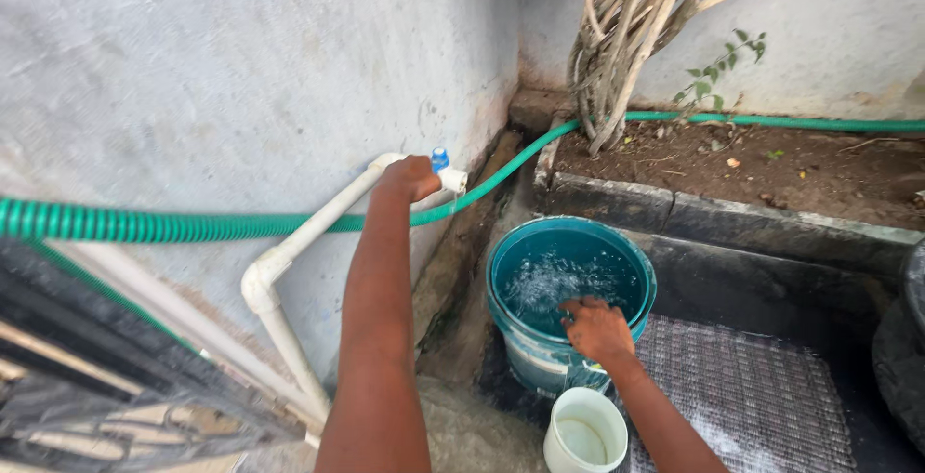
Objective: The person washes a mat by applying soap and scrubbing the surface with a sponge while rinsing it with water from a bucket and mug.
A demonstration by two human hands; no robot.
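Two hands work: the left hand (409, 178) closed around a blue-topped tap (440, 159), the right hand (597, 330) gripping the rim of a water-heavy, slippery teal bucket (617, 251).

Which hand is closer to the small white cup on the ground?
Right. The right hand grips the bucket rim just above the white cup; the left hand is up at the tap.

tap (440, 159) half hidden by left hand (409, 177), hose (145, 225) cut off (both edges)
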